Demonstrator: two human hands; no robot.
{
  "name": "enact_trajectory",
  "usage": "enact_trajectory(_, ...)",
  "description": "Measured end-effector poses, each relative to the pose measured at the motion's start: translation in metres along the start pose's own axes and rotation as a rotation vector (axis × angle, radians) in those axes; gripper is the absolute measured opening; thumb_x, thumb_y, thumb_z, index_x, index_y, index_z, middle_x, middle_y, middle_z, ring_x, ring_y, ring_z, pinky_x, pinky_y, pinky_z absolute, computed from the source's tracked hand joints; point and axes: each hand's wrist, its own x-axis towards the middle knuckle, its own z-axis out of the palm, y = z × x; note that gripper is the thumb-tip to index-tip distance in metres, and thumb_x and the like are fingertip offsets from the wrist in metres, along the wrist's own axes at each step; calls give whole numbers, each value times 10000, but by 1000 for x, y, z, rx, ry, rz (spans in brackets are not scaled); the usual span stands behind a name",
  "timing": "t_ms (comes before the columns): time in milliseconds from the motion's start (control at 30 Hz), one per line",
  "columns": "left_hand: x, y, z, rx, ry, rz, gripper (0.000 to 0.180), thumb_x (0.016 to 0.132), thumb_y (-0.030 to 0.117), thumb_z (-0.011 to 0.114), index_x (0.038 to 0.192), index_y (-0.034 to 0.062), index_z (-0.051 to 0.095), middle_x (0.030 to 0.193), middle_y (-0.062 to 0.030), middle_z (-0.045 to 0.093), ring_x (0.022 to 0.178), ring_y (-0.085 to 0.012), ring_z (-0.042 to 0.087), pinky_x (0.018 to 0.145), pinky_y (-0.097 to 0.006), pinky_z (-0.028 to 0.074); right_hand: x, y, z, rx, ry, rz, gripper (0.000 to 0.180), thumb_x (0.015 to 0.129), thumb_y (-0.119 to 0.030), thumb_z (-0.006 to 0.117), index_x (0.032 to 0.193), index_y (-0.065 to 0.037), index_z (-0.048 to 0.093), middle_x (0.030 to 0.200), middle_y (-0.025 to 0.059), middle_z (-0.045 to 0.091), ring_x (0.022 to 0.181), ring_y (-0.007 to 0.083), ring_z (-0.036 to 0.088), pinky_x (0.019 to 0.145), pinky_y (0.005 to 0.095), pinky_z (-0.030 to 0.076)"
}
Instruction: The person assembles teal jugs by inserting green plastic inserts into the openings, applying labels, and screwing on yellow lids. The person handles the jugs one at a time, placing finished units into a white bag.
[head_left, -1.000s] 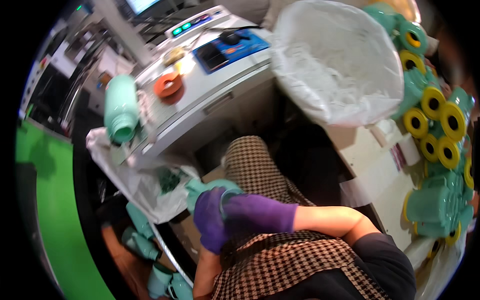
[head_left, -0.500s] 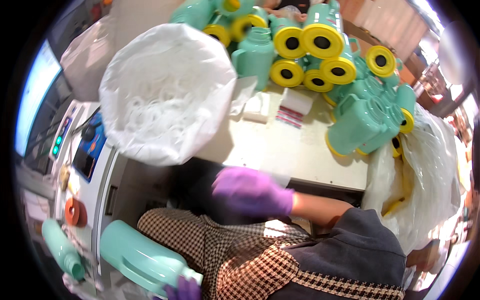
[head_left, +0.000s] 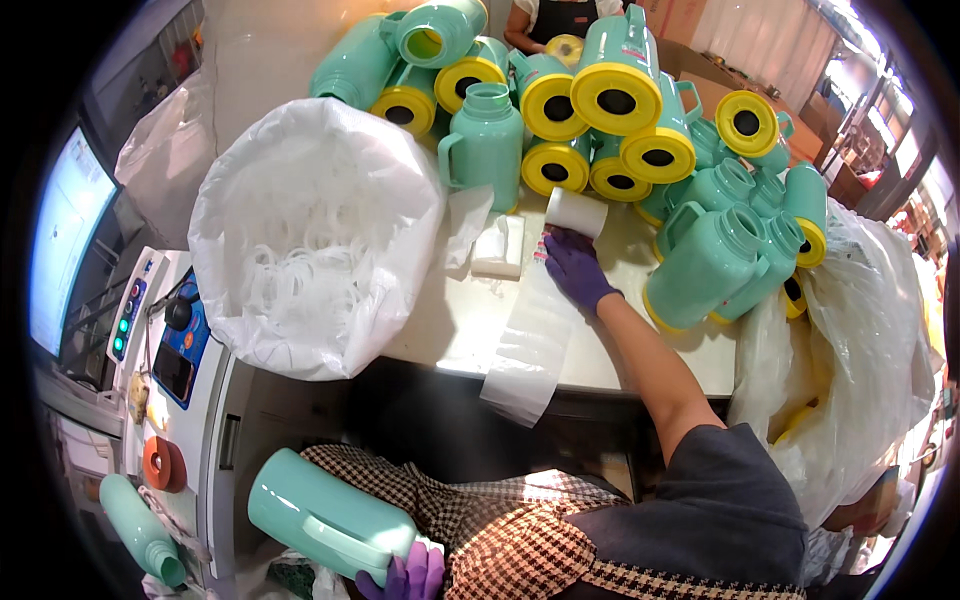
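Note:
In my purple-gloved left hand (head_left: 402, 575), closed at the neck end, a green thermos jug body (head_left: 335, 510) lies on its side by my checked apron. My right hand (head_left: 578, 268), gloved in purple too, rests palm down on the table with fingers stretched out beside a white roll (head_left: 577, 212). Its fingertips touch a strip of thin clear film (head_left: 528, 355) that runs from near the roll and droops over the table's front edge. Part of a red-striped patch shows at the fingertips. A small white block (head_left: 497, 247) lies left of the roll.
A white bag (head_left: 410, 290) of white plastic rings stands at left. Stacked green jugs with yellow bases (head_left: 617, 100) line the table's back, others (head_left: 700, 265) its right. Clear plastic bags (head_left: 850, 350) hang at right. A side bench holds orange tape (head_left: 160, 463). Another person (head_left: 560, 22) stands behind.
My right hand has gone from above my lap up to the film by the roll, and the film now hangs over the edge. The held jug has shifted slightly right in view.

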Motion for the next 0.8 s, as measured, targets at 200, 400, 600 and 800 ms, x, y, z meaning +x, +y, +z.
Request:
enact_trajectory(200,-3,-8,4,128,-25,41,453,1048,299,434,1499,260,436,1609,35,370,1496,-278,310,1180,-587,206,-40,-45,-61,305,-225,-11,343,948,-260,615,1241,-86,646,1259,143,646,1229,344,549,1068,445,410)
enact_trajectory(400,-34,11,19,804,-342,544,663,962,412,571,1539,158,365,1666,-30,198,1511,-275,221,1243,-451,209,-68,-86,-104,306,-146,206,179,859,-202,728,1012,-110,706,1038,65,697,1043,298,632,904,415,507)
enact_trajectory(600,-11,17,-6,937,-158,610,704,922,384,654,1512,141,354,1590,-69,307,1407,-284,371,1187,-453,300,-65,-91,-94,434,-20,94,144,762,-133,778,870,-116,686,939,45,662,921,279,632,869,408,497)
enact_trajectory(800,-3,17,-7,850,-165,592,744,848,150,627,1506,136,282,1488,-94,365,1351,-210,384,1078,-360,426,-63,-135,-120,469,107,66,181,748,-64,771,894,-88,667,979,101,597,1004,332,597,919,436,476)
